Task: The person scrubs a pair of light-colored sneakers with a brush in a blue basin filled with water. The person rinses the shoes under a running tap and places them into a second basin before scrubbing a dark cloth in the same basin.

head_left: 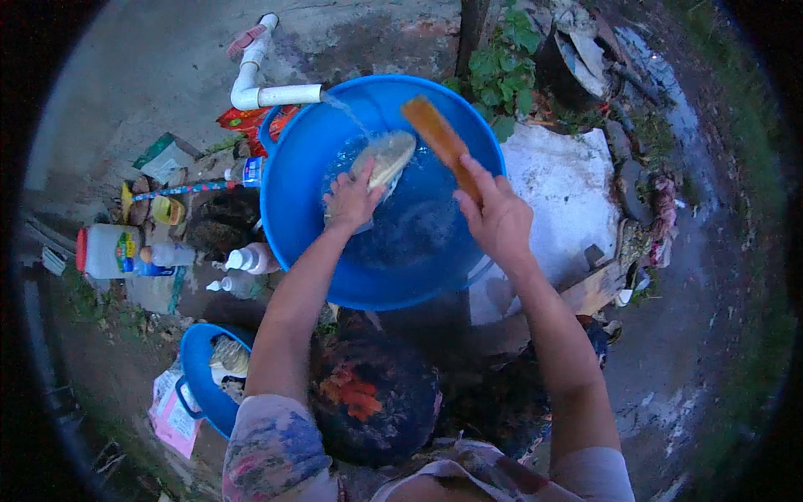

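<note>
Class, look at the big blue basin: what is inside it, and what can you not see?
Inside the big blue basin are water and a pale object held by the left hand. The right hand holds a wooden brush over it. The object's underside and the basin floor beneath it are hidden.

You are facing a big blue basin (293, 209) whose open top is giving your hands the widest room, mostly over the water on its near side. A white pipe (272, 94) is jutting over the far left rim, pouring water and blocking that edge. A pale shoe (383, 159) and a wooden brush (439, 138) are taking up the far half. Bottles (242, 272) are crowding the ground just left of the basin, and a smaller blue tub (196, 376) is sitting near your left elbow.
</note>
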`<state>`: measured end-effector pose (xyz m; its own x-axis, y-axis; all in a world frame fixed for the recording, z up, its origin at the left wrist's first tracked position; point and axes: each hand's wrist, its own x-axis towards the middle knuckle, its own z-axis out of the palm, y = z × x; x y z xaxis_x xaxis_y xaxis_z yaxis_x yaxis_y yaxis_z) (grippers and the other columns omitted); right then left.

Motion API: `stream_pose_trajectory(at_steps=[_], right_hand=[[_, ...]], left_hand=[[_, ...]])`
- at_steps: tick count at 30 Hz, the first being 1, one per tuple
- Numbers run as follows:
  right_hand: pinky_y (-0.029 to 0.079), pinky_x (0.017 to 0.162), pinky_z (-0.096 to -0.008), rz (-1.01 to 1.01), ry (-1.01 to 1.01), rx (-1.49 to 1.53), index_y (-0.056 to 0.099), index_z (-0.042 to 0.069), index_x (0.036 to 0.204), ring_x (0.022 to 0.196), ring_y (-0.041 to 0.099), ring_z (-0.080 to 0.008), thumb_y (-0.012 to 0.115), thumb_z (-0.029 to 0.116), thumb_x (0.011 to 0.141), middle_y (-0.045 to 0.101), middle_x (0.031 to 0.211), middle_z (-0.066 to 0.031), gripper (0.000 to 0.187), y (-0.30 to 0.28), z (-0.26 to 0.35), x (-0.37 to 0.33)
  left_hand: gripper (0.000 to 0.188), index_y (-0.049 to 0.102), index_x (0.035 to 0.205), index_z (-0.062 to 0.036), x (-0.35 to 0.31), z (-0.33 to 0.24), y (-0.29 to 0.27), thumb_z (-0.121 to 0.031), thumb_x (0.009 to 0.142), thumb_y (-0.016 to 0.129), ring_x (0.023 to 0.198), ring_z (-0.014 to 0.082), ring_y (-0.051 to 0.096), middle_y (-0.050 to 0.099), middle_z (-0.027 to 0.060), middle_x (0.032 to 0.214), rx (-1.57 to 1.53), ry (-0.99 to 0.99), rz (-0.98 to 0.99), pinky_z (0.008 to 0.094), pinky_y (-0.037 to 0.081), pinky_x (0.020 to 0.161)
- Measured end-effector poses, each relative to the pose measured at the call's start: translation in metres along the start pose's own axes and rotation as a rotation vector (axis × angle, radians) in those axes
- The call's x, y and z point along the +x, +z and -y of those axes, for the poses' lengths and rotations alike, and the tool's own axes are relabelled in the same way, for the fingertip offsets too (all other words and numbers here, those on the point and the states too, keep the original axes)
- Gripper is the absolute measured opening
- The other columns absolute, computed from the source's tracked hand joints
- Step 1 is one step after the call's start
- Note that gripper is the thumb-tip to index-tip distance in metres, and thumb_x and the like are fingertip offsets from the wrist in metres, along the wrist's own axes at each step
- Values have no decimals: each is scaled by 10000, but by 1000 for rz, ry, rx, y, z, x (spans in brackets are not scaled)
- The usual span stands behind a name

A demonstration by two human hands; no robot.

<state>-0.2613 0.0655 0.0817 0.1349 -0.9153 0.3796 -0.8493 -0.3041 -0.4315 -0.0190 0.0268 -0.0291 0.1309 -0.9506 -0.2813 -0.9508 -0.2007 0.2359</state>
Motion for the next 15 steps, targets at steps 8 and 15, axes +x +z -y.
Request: stream_pose_trajectory(at_steps=[8,15], right_hand=[[468,509,-373,-9,30,117,471,248,1256,603,578,-280,643,274,782,547,739,-97,505,-1,-3,-1],[482,537,-355,-23,44,285,489,228,1245,626,585,-276,655,217,774,557,755,-106,499,-7,-5,-1]], left_hand=[[720,153,1406,-341,-8,3,6,-480,817,542,1068,380,408,378,202,1186,177,-57,14,558,341,861],[722,152,1407,-312,5,2,69,-492,816,526,1066,363,404,364,205,1216,357,14,-45,568,333,856]])
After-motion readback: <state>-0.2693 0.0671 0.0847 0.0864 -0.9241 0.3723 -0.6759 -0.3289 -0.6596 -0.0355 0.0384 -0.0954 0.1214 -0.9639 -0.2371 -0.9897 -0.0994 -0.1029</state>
